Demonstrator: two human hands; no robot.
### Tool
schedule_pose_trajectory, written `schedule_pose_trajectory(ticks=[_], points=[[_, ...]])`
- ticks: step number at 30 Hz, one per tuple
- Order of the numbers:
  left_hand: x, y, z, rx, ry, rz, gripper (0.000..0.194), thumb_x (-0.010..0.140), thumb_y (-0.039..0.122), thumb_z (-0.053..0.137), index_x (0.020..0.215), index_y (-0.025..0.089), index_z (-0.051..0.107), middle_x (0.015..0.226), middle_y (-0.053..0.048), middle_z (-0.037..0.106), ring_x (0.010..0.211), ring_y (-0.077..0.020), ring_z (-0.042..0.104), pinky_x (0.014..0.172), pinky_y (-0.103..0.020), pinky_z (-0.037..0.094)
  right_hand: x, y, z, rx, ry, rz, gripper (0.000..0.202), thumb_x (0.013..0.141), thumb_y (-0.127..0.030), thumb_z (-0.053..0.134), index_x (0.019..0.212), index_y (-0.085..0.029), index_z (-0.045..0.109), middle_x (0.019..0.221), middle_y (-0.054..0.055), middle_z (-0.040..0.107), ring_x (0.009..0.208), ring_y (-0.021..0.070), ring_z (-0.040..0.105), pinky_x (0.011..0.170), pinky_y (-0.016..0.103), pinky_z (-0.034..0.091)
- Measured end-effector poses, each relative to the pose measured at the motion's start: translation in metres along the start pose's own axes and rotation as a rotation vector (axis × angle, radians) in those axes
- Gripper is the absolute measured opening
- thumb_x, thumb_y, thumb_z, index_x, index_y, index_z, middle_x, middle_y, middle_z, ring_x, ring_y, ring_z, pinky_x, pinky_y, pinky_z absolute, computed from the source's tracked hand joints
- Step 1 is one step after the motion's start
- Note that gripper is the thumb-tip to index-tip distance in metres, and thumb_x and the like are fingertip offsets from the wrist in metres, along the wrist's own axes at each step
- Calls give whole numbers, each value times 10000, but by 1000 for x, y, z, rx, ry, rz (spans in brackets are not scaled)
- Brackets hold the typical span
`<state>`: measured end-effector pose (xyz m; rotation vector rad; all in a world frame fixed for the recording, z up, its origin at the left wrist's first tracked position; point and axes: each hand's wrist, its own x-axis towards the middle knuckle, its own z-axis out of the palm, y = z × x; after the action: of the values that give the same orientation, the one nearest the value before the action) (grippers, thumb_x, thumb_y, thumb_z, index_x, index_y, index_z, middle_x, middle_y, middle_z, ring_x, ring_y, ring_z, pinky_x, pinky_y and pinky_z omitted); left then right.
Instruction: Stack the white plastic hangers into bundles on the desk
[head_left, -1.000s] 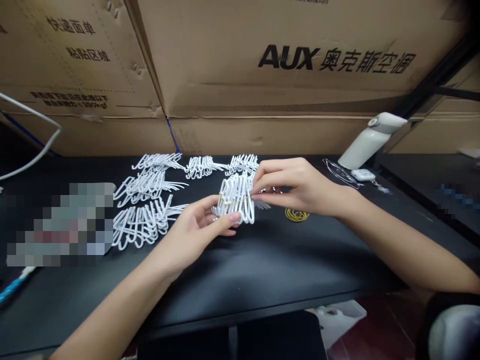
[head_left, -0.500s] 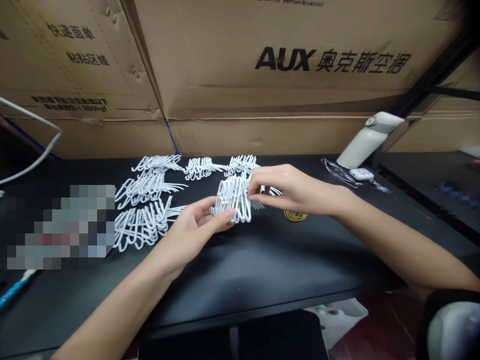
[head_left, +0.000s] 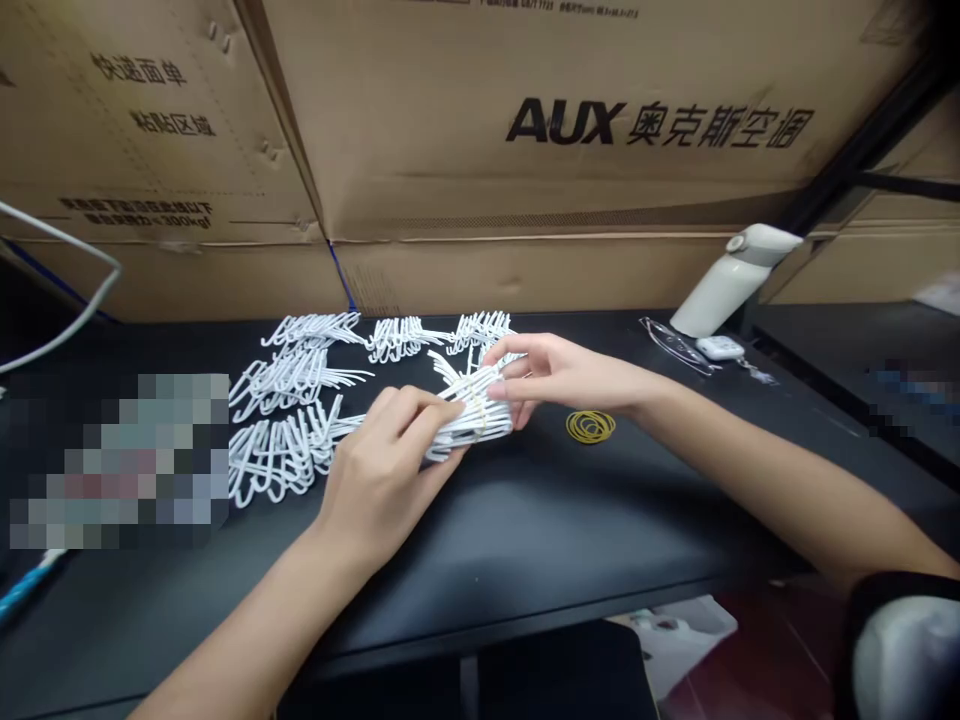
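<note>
A bundle of white bent wire hooks (head_left: 480, 410) is held up between my two hands, with a thin yellowish rubber band around its middle. My left hand (head_left: 390, 460) is closed on its left end, thumb and fingers pressing from the near side. Around the right end, the fingers of my right hand (head_left: 544, 375) are curled, with the thumb on top. A small pile of yellow rubber bands (head_left: 590, 427) lies on the black table just right of the bundle. More bundles of white wire hooks (head_left: 281, 450) rest beyond and left of my hands.
Cardboard boxes (head_left: 450, 120) line the back of the black table (head_left: 525, 540). A white bottle (head_left: 731, 285), glasses (head_left: 675, 345) and a white earphone case (head_left: 720, 348) stand or lie at the right. A blurred-out object (head_left: 127, 460) is at the left, with a white cable (head_left: 105, 280) above it.
The bundle has been turned in my hands, so its straight wires now lie more sideways. My left hand has rolled over, its back now facing up. The rubber band pile shows fully.
</note>
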<state>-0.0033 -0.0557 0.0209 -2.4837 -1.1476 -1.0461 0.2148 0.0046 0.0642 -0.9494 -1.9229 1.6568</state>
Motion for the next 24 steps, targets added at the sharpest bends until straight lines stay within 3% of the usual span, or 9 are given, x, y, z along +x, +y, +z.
schedule_pose_trajectory(ticks=[4, 6, 8, 10, 12, 14, 16, 19, 24], points=[[1, 1, 0, 37, 69, -9, 229, 760, 207, 697, 971, 234, 611, 1140, -97, 600, 1076, -284, 532, 911, -433, 446, 2, 4, 2, 47, -3, -85, 328, 761, -304, 734, 982, -174, 530, 822, 8, 674, 727, 112, 640, 699, 261, 540], [0, 3, 2, -36, 87, -78, 409, 717, 271, 746, 1080, 235, 561, 1288, -131, 513, 1216, -322, 462, 996, -502, 392, 2, 4, 2, 62, -28, -113, 325, 765, -278, 731, 999, -164, 536, 849, 15, 672, 752, 116, 643, 712, 268, 538], [0, 4, 3, -207, 66, -232, 764, 637, 359, 806, 1286, 226, 426, 1418, -183, 387, 1319, -359, 375, 1020, -547, 375, 1, 2, 1, 80, -50, -133, 324, 766, -261, 731, 1005, -158, 537, 883, 27, 675, 783, 124, 651, 732, 278, 538], [1, 5, 3, -487, -36, -464, 1087, 566, 398, 843, 1444, 242, 220, 1481, -215, 307, 1340, -380, 367, 989, -559, 414, 0, -1, 0, 92, -59, -141, 325, 764, -249, 733, 1005, -158, 535, 907, 37, 678, 805, 133, 658, 744, 285, 539], [3, 6, 1, -843, -231, -694, 1169, 564, 362, 849, 1488, 283, 138, 1465, -198, 374, 1277, -357, 471, 958, -530, 459, -1, -4, -2, 97, -64, -153, 329, 763, -245, 733, 1011, -158, 534, 914, 40, 678, 816, 138, 662, 746, 288, 543], [6, 7, -2, -1165, -442, -805, 1046, 568, 308, 849, 1454, 283, 293, 1374, -154, 519, 1194, -322, 562, 967, -493, 471, -2, -6, -4, 85, -87, -165, 328, 771, -240, 725, 1026, -156, 536, 934, 45, 675, 846, 143, 663, 761, 291, 547], [10, 9, -6, -1314, -537, -826, 785, 575, 290, 844, 1297, 242, 539, 1243, -115, 637, 1122, -309, 614, 960, -458, 488, -3, -7, -6, 47, -131, -171, 326, 781, -232, 711, 1048, -152, 541, 966, 54, 671, 884, 148, 660, 786, 297, 549], [15, 11, -9, -1307, -493, -897, 437, 653, 307, 796, 1061, 189, 694, 1097, -88, 714, 1026, -287, 661, 909, -413, 525, -3, -5, -8, -62, -158, -192, 365, 786, -231, 699, 1110, -153, 551, 987, 58, 666, 897, 151, 655, 808, 307, 550], [16, 14, -7, -1269, -400, -975, 410, 685, 322, 773, 1052, 155, 695, 1027, -89, 735, 942, -264, 687, 847, -390, 557, -3, 1, 0, -316, 139, -470, 328, 751, -275, 738, 1033, -162, 616, 1081, 82, 648, 975, 187, 633, 871, 356, 526]])
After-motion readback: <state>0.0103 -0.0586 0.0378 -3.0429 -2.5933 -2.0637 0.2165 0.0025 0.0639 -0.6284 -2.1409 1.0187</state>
